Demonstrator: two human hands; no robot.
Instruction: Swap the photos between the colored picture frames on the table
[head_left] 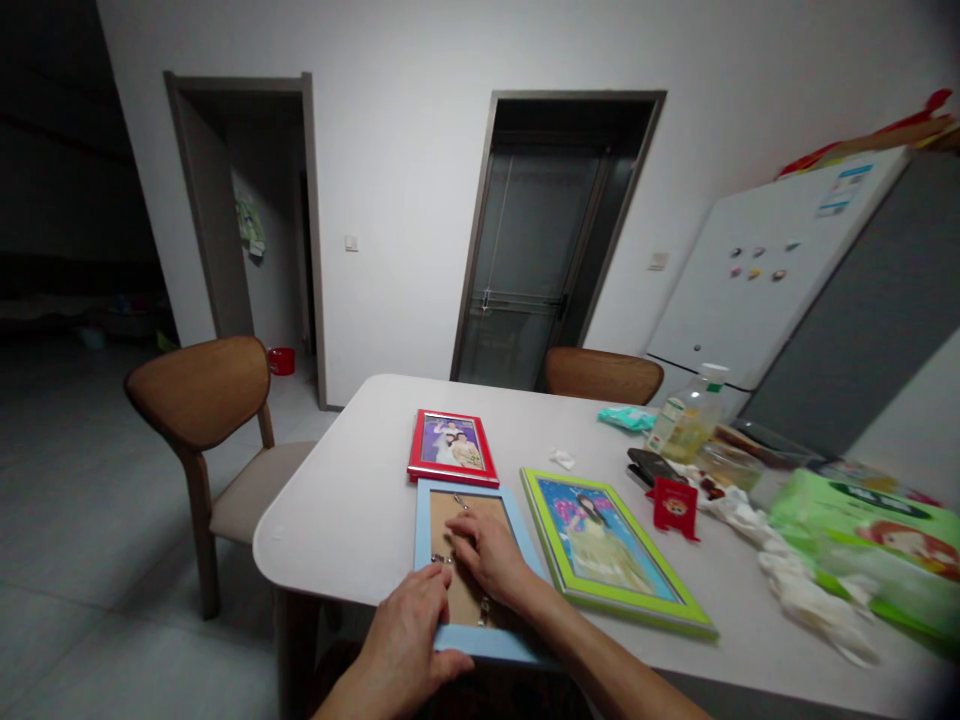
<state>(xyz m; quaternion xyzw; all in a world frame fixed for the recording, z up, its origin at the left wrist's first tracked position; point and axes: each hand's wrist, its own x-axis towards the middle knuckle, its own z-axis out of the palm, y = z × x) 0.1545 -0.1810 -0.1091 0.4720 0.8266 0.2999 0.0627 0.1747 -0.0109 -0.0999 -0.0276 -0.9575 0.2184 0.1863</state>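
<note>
A light blue picture frame (529,540) lies face down at the table's near edge, its brown backing board (466,590) and several small metal clips showing. My left hand (409,630) grips the frame's lower left side, with the thumb at the bottom edge and the fingers by the left clip (439,559). Over the backing, my right hand (491,555) has its fingers slightly bent and apart, the tips just below the top clip (460,502). Beyond it sits a red picture frame (491,465) with a photo. To the right lies a lime green picture frame (637,605), photo side up.
The white table (345,500) has a rounded left corner. On its right are a red booklet (675,508), a black phone-like object (651,466), a plastic bottle (686,415), crumpled tissue and a green tissue pack (862,540). Wooden chairs stand left (202,395) and behind (604,375).
</note>
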